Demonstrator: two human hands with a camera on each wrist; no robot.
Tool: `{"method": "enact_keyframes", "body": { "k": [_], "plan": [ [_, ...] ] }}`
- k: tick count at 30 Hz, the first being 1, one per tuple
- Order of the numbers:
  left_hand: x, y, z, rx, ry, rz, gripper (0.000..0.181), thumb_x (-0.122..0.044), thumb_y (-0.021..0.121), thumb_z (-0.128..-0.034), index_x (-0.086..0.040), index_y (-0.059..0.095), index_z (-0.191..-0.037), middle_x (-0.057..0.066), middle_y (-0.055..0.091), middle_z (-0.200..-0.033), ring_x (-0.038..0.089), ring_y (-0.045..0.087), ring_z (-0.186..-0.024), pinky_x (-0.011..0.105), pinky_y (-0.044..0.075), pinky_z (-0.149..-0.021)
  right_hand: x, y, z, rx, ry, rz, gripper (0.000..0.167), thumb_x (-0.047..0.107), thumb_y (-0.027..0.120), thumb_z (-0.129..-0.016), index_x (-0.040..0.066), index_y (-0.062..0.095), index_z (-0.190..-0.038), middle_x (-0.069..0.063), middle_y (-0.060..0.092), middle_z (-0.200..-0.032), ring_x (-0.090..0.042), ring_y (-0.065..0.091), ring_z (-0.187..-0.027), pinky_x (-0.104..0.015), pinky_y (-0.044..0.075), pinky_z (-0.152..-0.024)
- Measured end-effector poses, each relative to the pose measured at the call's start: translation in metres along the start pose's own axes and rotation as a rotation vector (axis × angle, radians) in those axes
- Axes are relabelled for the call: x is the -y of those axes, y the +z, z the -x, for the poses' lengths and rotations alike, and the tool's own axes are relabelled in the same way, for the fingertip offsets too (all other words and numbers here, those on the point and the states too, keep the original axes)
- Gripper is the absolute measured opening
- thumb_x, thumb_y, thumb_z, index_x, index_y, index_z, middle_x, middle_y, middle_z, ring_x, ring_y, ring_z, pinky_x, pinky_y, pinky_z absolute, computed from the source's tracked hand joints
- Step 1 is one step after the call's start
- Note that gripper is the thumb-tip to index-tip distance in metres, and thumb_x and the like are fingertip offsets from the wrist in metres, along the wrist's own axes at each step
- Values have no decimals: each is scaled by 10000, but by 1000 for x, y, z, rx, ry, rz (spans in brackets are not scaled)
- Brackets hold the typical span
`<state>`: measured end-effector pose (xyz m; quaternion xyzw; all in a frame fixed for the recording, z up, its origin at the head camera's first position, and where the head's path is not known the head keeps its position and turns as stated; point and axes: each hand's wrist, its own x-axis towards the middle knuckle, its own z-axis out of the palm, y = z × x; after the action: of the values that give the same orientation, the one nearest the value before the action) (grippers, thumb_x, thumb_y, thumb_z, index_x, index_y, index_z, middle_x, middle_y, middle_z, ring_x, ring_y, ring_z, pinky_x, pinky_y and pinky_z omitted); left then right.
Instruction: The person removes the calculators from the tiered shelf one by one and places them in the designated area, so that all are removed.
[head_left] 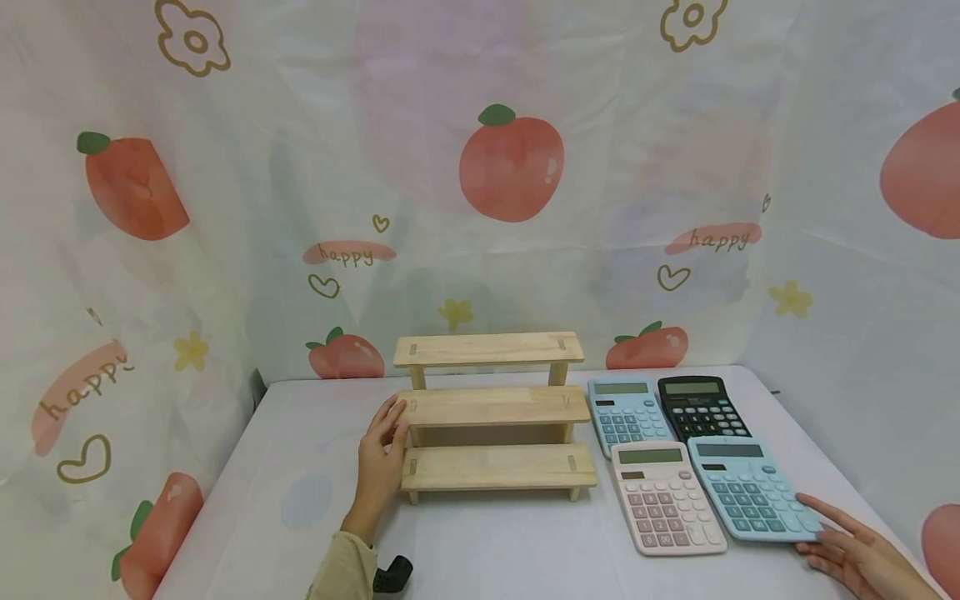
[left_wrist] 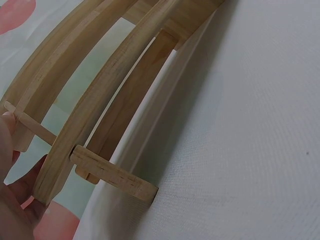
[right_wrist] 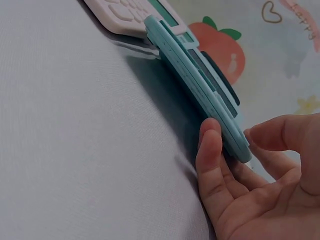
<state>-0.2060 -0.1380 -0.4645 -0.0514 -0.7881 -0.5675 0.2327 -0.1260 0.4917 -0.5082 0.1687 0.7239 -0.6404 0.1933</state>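
A three-tier wooden stand [head_left: 495,406] sits on the white table. My left hand [head_left: 381,462] holds its left end by the middle tier. In the left wrist view, the fingers [left_wrist: 25,190] lie against the end of a board of the stand [left_wrist: 100,95]. At the right, my right hand [head_left: 862,550] pinches the lower right corner of a light blue calculator [head_left: 753,487]. The right wrist view shows this calculator [right_wrist: 200,92] edge-on, its near edge raised off the table, with the thumb on one face and fingers [right_wrist: 209,155] on the other.
Left of the held calculator lies a pink calculator [head_left: 667,500]. Behind them are another blue calculator [head_left: 628,417] and a black calculator [head_left: 701,408]. A black curved object [head_left: 393,575] shows beside the left sleeve [head_left: 345,567]. Printed cloth [head_left: 510,275] hangs behind the table [head_left: 480,550].
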Motion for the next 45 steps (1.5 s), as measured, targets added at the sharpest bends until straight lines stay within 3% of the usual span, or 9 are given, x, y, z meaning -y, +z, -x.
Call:
{"method": "enact_keyframes", "body": {
  "k": [3,6,8,10,11,19,26,37,45],
  "plan": [
    [-1,0,1,0,0,-2,368,-35,582,-1010,69,592,-1362,227,506,-1511,186,647,-996,125,482,-822,-2,-2,-3,-10,8,3,533,141,349,-1089,634,495,-948,-378,-136,-1558,-107,662,-947,-303,587,-875],
    [-1,0,0,-1,2,-5,367,-36,582,-1010,66,593,-1363,219,508,-1512,204,651,-994,124,485,-822,-4,-5,-5,-4,22,10,464,245,343,-1107,612,301,-1387,-362,-201,-1575,-104,660,-961,-315,586,-885],
    [-1,0,0,-1,3,-6,367,-34,583,-1010,68,593,-1362,220,509,-1511,214,654,-994,123,486,-820,-4,-5,-7,-7,44,23,556,331,312,-1114,383,19,-1583,-347,-222,-1585,-93,656,-965,-315,586,-891],
    [0,0,0,-2,3,-6,367,-32,583,-1009,71,593,-1361,220,511,-1509,218,654,-989,123,487,-818,-3,-5,-7,-6,61,36,712,415,290,-1109,109,-159,-1569,-345,-231,-1586,-83,654,-966,-319,586,-895],
    [0,0,0,-2,2,-6,367,-31,583,-1009,72,592,-1360,225,510,-1508,218,654,-988,123,487,-818,-2,-4,-7,-11,69,40,750,446,276,-1105,47,-174,-1553,-342,-229,-1589,-79,655,-961,-319,586,-895],
    [-1,0,0,-4,9,-8,363,-34,581,-1010,72,595,-1357,228,512,-1505,230,656,-1006,133,491,-821,5,3,0,-28,86,95,879,562,310,-1070,-11,-164,-1537,-395,-199,-1575,-61,668,-923,-326,590,-872],
    [-4,0,0,-9,9,-2,361,-26,584,-1006,83,595,-1351,236,514,-1500,247,655,-995,137,489,-819,7,3,1,-42,86,263,900,615,268,-1052,-2,-155,-1552,-459,-121,-1542,-143,705,-969,-303,599,-854],
    [38,11,-6,-36,18,-5,369,-75,595,-1012,6,612,-1371,188,515,-1517,200,650,-1004,121,479,-811,16,4,11,-100,80,487,887,591,278,-1063,-116,36,-1541,-451,301,-1466,-164,694,-907,-272,582,-761],
    [43,8,-6,-26,51,3,373,-137,606,-1016,-43,623,-1377,152,524,-1518,171,654,-1021,143,497,-821,31,5,16,-121,-15,551,804,523,203,-1090,-118,54,-1550,-416,229,-1542,-66,680,-910,-242,585,-785]
  ]
}}
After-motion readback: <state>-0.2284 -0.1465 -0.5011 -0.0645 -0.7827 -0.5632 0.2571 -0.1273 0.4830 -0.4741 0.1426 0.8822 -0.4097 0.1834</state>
